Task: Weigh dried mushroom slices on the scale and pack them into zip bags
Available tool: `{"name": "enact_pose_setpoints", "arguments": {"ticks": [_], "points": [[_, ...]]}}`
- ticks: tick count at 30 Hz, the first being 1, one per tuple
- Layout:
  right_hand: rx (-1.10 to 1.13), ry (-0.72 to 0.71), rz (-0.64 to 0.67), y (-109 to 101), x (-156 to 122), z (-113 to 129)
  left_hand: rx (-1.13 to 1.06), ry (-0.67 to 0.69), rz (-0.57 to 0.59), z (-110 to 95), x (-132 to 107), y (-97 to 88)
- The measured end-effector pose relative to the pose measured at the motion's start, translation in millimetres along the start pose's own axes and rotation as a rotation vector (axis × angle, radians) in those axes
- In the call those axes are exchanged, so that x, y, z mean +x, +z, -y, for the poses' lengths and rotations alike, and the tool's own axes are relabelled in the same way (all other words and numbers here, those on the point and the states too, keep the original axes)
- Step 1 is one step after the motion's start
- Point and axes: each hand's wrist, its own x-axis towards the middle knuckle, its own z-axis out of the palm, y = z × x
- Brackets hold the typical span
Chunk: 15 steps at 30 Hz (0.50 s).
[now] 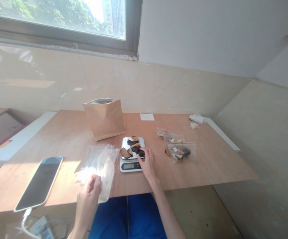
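Note:
On a white kitchen scale lies a small heap of dark dried slices with tan faces. My right hand reaches onto the weighing plate, its thumb and fingers closed around slices at the right edge. Part of what it grips is hidden. Left of the scale, clear plastic bags lie stacked in bright glare. The curled fingers of my left hand pinch a clear bag at the near side of the stack. The scale's display is too faint to read.
An open brown paper pouch stands behind the bags. Filled zip bags lie right of the scale, beside a loose slice. A phone on a cable lies left. White paper and crumpled tissue lie at the back.

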Motion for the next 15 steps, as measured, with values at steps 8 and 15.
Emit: {"name": "enact_pose_setpoints", "arguments": {"ticks": [8, 15], "points": [[-0.192, 0.148, -0.335, -32, 8, -54, 0.030, 0.001, -0.050, 4, 4, -5.6], [-0.391, 0.061, -0.192, -54, -6, -96, 0.119, -0.070, -0.222, 3, 17, -14.9]]}}
